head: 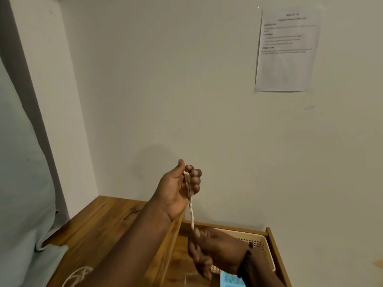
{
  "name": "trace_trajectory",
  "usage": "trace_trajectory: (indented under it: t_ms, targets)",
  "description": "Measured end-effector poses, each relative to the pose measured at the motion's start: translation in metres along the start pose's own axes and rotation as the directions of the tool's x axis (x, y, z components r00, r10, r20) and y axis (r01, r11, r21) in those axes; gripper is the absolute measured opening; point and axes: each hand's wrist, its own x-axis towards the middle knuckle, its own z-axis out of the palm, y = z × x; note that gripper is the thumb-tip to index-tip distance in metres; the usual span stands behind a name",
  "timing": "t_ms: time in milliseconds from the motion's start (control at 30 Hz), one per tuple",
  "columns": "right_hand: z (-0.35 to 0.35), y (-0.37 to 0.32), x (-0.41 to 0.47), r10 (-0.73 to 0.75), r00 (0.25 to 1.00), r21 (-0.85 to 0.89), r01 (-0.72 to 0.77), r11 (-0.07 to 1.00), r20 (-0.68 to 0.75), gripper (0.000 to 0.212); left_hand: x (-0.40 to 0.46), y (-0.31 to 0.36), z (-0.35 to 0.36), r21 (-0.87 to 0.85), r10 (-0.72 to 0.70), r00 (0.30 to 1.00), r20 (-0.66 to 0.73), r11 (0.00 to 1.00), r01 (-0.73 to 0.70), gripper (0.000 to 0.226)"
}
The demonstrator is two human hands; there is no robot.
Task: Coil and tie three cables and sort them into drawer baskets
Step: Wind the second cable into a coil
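While hands stretch cable (191, 214), beige basket (261, 245) sits in drawer (276, 247).

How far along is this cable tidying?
Nothing looks sorted yet, as far as the view shows. In hand: the left hand and right hand stretch a twisted white cable. Left: another cable lies loose on the table; the baskets wait.

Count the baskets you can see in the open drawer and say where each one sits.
2. A cream basket sits at the back right of the drawer, behind the right hand. A blue basket shows at the bottom edge, nearer the camera. Others may be hidden.
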Motion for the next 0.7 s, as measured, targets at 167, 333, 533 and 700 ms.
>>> trace_trajectory:
  t_ms: [167, 333, 533, 700]
  targets:
    - [-0.041, -0.002, 0.005, 0.005, 0.966, -0.174, -0.052, 0.983, -0.258, 0.038, -0.023, 0.0, 0.016, 0.385, -0.489, 0.845, 0.216, 0.838, 0.386, 0.044]
    - [-0.064, -0.075, 0.009, 0.083, 0.924, -0.478, -0.269, 0.836, -0.373, 0.018, -0.023, -0.015, -0.011, 0.727, -0.674, 0.733, -0.091, 0.459, 0.511, 0.082]
    - [-0.025, -0.115, 0.015, 0.06, 0.917, -0.694, -0.34, 0.635, -0.394, 0.032, 0.0, -0.021, -0.058, 0.728, -0.347, 0.826, -0.444, 0.399, 0.558, 0.102]
    - [0.002, -0.091, 0.01, -0.109, 0.875, -0.655, -0.264, 0.708, -0.471, 0.03, 0.013, -0.027, -0.051, 0.827, 0.022, 0.962, -0.272, 0.516, 0.222, 0.065]
